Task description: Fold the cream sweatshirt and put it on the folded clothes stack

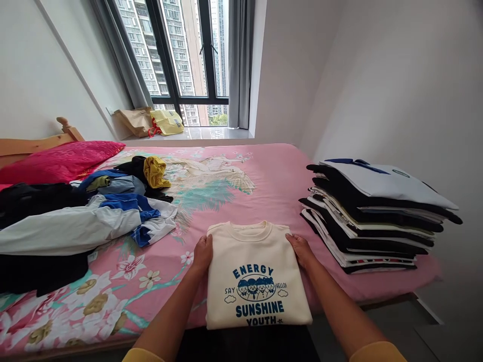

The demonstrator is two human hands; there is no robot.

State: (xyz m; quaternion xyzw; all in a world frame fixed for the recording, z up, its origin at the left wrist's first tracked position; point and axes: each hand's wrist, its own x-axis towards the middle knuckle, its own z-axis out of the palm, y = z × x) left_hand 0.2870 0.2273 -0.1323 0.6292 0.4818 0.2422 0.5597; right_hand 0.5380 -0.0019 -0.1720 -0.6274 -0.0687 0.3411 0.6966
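Observation:
A folded cream sweatshirt (256, 274) with blue "ENERGY SUNSHINE YOUTH" print lies at the near edge of the bed. My left hand (203, 253) grips its upper left side, fingers curled over the edge. My right hand (301, 250) holds the upper right side the same way. Both forearms reach in from below, with yellow sleeves at the elbows.
A tall stack of folded clothes (373, 216) sits on the bed's right side by the wall. A loose heap of unfolded garments (86, 216) covers the left. The pink floral bedsheet (264, 181) stretches to a window sill holding bags (151, 122). A pink pillow (60, 160) lies far left.

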